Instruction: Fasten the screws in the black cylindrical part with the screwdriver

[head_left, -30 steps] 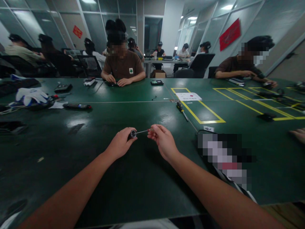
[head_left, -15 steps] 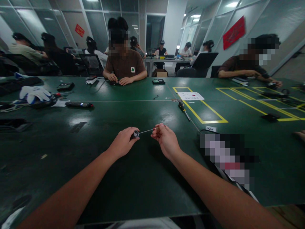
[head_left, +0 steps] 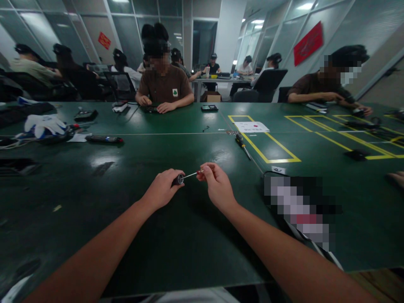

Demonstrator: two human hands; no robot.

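Observation:
My left hand point(head_left: 164, 187) is wrapped round a dark cylinder point(head_left: 179, 179) with a round, silvery end, like a small flashlight, that faces right. Most of its body is hidden by my fingers. Between thumb and fingers, my right hand point(head_left: 217, 181) pinches a small screwdriver point(head_left: 190, 175) with a reddish handle. Its thin metal shaft slants down to the left and meets the cylinder's open-looking end; whether the tip is inside or only touching it I cannot tell. Both hands are held just over the green table point(head_left: 189, 244).
A larger screwdriver point(head_left: 243, 146) lies beyond my right hand, beside a yellow tape outline point(head_left: 284, 148). A pixelated dark object point(head_left: 299, 210) rests at the right. White gloves point(head_left: 46, 125) and a black-and-red tool point(head_left: 104, 139) lie to the left. Two people sit across the table.
My right hand has shifted slightly left and its fingers have changed position on the small screwdriver. My left hand keeps its hold on the cylinder, nearly still.

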